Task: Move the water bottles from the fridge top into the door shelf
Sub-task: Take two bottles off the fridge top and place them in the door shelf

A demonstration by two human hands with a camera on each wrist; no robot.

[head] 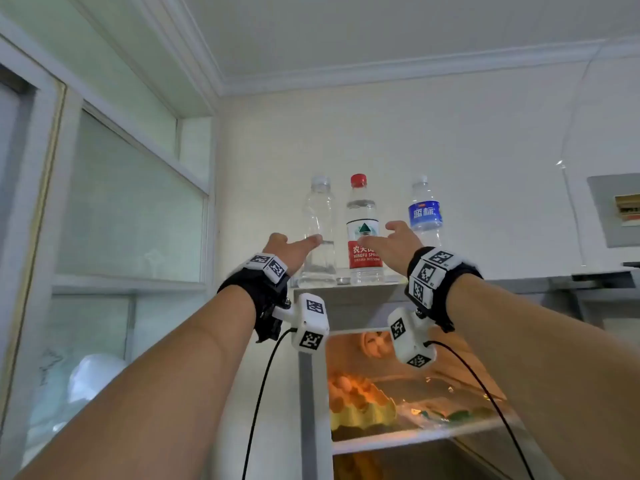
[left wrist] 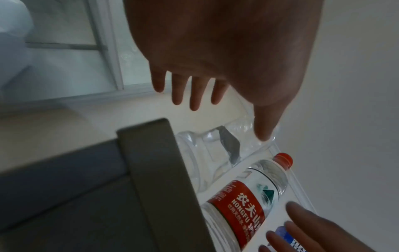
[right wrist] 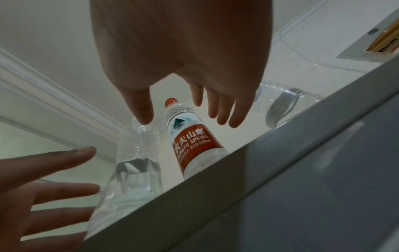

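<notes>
Three water bottles stand in a row on the grey fridge top (head: 349, 293): a clear unlabelled bottle (head: 318, 223) on the left, a red-capped, red-labelled bottle (head: 363, 209) in the middle, and a blue-labelled bottle (head: 425, 213) on the right. My left hand (head: 296, 243) reaches up with fingers spread, its thumb at the clear bottle (left wrist: 207, 150); whether they touch is unclear. My right hand (head: 381, 236) is open just in front of the red-labelled bottle (right wrist: 194, 138), which shows between its thumb and fingers. Neither hand holds anything. The door shelf is out of view.
Below the fridge top the lit fridge interior (head: 398, 393) stands open, with eggs and food on its shelves. A frosted window frame (head: 138, 202) lies close on the left. The wall is right behind the bottles, and a grey wall panel (head: 620, 209) is at the right.
</notes>
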